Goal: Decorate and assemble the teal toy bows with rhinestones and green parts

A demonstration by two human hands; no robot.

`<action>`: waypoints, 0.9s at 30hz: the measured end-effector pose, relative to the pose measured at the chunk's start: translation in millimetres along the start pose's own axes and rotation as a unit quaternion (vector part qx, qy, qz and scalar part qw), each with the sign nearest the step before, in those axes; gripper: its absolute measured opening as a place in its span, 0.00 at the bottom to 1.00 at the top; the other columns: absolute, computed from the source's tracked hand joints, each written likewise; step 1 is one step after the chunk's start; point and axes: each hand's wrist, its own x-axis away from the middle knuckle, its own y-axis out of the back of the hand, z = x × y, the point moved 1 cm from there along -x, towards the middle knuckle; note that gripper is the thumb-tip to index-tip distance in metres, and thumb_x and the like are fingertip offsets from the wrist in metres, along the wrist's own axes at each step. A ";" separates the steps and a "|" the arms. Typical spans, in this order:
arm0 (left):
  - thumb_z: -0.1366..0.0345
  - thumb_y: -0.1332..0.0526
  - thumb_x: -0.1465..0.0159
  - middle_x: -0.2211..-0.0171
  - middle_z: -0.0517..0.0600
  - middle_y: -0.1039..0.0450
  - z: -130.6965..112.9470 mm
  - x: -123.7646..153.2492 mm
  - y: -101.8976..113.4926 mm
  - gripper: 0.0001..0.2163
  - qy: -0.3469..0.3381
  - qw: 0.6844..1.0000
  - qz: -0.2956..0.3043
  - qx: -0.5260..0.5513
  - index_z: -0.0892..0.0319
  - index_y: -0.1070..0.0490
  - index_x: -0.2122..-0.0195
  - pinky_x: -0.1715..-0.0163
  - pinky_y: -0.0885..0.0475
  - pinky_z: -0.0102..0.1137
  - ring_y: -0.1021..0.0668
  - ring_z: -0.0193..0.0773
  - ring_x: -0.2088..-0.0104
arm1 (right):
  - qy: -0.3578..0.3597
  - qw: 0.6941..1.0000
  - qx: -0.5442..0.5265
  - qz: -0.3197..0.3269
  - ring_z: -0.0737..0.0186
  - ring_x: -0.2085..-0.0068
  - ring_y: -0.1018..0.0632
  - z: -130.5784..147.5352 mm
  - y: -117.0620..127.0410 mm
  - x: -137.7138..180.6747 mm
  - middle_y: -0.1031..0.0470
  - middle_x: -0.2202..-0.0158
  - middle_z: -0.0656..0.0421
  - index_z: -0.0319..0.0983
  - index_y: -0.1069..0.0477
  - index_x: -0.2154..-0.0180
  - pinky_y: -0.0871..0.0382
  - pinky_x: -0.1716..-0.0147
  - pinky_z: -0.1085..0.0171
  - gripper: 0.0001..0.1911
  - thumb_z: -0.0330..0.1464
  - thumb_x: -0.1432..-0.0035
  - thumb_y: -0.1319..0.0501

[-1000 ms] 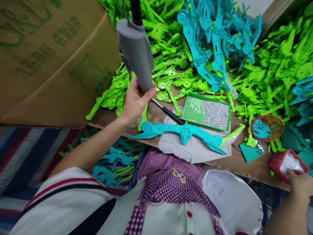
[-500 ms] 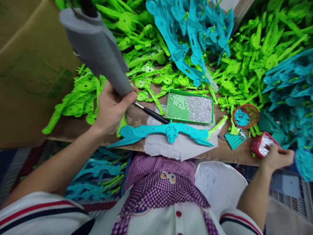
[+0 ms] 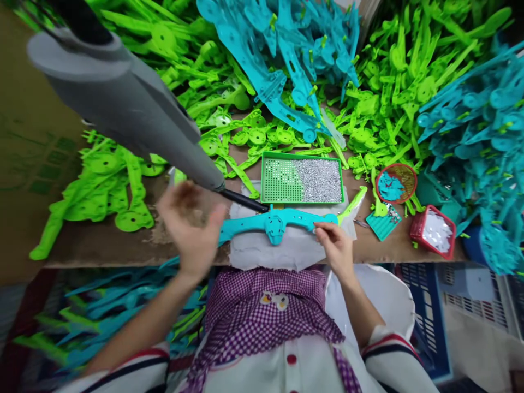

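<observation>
Left hand (image 3: 194,236) up and open, fingers well apart from the thumb, and it's a blur! Right hand (image 3: 339,251) at the blue part (image 3: 249,222), fingertips bunched on its right arm; whether they're closed on it or on something tiny, I can't tell. That blue part lies on a pale sheet (image 3: 256,254) near the bench's front edge.

Any writing? Green marks on the cardboard box (image 3: 36,213) at far left, too dim and smeared to read.

Now the hidden stuff: the blue part's left end goes behind the left hand, and the grey tool (image 3: 135,109) is cut off at the top. A black rod (image 3: 245,201) sits at its tip; joined or not, I can't make out.

Count them: one green tray (image 3: 305,201), its right half full of silvery bits; one round red basket (image 3: 407,179) with blue bits; one red tub (image 3: 420,236) of white pieces; one teal pad (image 3: 379,226). Lime pieces (image 3: 110,164) heap behind, too tangled to number!
</observation>
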 end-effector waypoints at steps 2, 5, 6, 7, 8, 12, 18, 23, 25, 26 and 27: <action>0.66 0.26 0.44 0.51 0.49 0.27 -9.1 40.2 -8.4 0.24 0.035 0.998 0.045 -0.025 0.52 0.28 0.46 0.49 0.29 0.36 0.24 0.40 0.53 | -0.001 0.998 -0.046 0.036 0.61 0.66 0.19 8.3 -23.7 10.9 0.20 0.60 0.58 0.47 0.21 0.53 0.21 0.63 0.58 0.12 0.41 0.37 0.36; 0.61 0.34 0.35 0.56 0.50 0.24 -16.8 90.9 -29.8 0.10 0.217 0.944 0.247 0.025 0.52 0.25 0.53 0.53 0.25 0.38 0.21 0.43 0.56 | 0.043 0.996 -0.041 0.060 0.57 0.57 0.18 13.3 -52.8 20.7 0.21 0.55 0.58 0.53 0.23 0.48 0.20 0.56 0.53 0.14 0.40 0.34 0.39; 0.59 0.35 0.34 0.56 0.51 0.23 -17.5 100.3 -35.7 0.09 0.266 0.929 0.251 0.056 0.51 0.25 0.54 0.53 0.24 0.39 0.21 0.43 0.55 | 0.070 0.996 -0.017 0.056 0.55 0.54 0.19 13.2 -59.0 22.4 0.21 0.54 0.58 0.55 0.23 0.48 0.21 0.53 0.51 0.14 0.40 0.34 0.39; 0.58 0.35 0.34 0.55 0.51 0.22 -17.3 105.3 -40.3 0.09 0.301 0.920 0.237 0.084 0.50 0.26 0.54 0.52 0.24 0.40 0.20 0.44 0.54 | 0.099 0.994 0.010 0.048 0.54 0.52 0.20 12.8 -63.3 23.7 0.21 0.54 0.58 0.56 0.22 0.49 0.22 0.51 0.49 0.14 0.39 0.34 0.39; 0.57 0.35 0.34 0.54 0.50 0.22 -16.5 106.4 -43.4 0.09 0.320 0.917 0.212 0.105 0.50 0.26 0.54 0.50 0.24 0.40 0.20 0.44 0.53 | 0.126 0.991 0.036 0.039 0.52 0.51 0.20 12.2 -65.6 24.5 0.20 0.54 0.59 0.58 0.22 0.50 0.24 0.49 0.46 0.14 0.38 0.34 0.39; 0.56 0.32 0.36 0.52 0.52 0.22 -11.8 91.9 -45.7 0.13 0.366 0.896 0.195 0.160 0.52 0.26 0.52 0.49 0.24 0.41 0.20 0.44 0.52 | 0.194 0.975 0.106 -0.004 0.50 0.52 0.21 16.0 -63.5 19.6 0.18 0.58 0.61 0.59 0.22 0.51 0.28 0.47 0.40 0.14 0.36 0.36 0.37; 0.56 0.31 0.37 0.55 0.52 0.21 -7.5 82.7 -47.7 0.13 0.394 0.878 0.215 0.167 0.55 0.25 0.56 0.51 0.23 0.39 0.19 0.42 0.56 | 0.123 0.989 0.010 -0.086 0.60 0.63 0.21 49.6 -57.1 -26.6 0.22 0.58 0.58 0.49 0.23 0.54 0.22 0.60 0.54 0.10 0.40 0.36 0.37; 0.57 0.32 0.37 0.58 0.51 0.21 -2.5 78.6 -30.0 0.11 0.295 0.932 0.198 0.066 0.55 0.23 0.57 0.53 0.24 0.38 0.19 0.43 0.58 | 0.041 0.994 -0.032 -0.100 0.62 0.68 0.20 34.4 -43.6 -50.1 0.21 0.68 0.60 0.42 0.23 0.58 0.23 0.64 0.59 0.14 0.43 0.43 0.32; 0.59 0.32 0.38 0.59 0.50 0.21 0.1 68.3 -8.8 0.09 0.198 0.971 0.135 -0.012 0.55 0.23 0.58 0.50 0.26 0.40 0.20 0.44 0.57 | 0.010 0.995 0.016 -0.096 0.61 0.68 0.20 11.1 -34.9 -42.6 0.20 0.68 0.59 0.40 0.22 0.61 0.24 0.63 0.59 0.14 0.43 0.43 0.32; 0.60 0.32 0.38 0.59 0.50 0.21 2.2 61.8 4.5 0.08 0.146 0.983 0.090 -0.058 0.54 0.22 0.59 0.48 0.27 0.41 0.21 0.44 0.56 | 0.002 0.994 0.045 -0.103 0.61 0.67 0.20 -0.9 -30.6 -37.0 0.19 0.68 0.59 0.40 0.22 0.61 0.24 0.63 0.59 0.14 0.43 0.43 0.33; 0.61 0.31 0.39 0.59 0.49 0.22 5.1 55.0 18.8 0.07 0.104 0.988 0.043 -0.101 0.54 0.22 0.59 0.45 0.29 0.42 0.21 0.45 0.55 | 0.001 0.991 0.074 -0.115 0.61 0.67 0.20 -11.8 -27.0 -31.3 0.19 0.68 0.58 0.40 0.23 0.62 0.24 0.62 0.59 0.14 0.44 0.42 0.34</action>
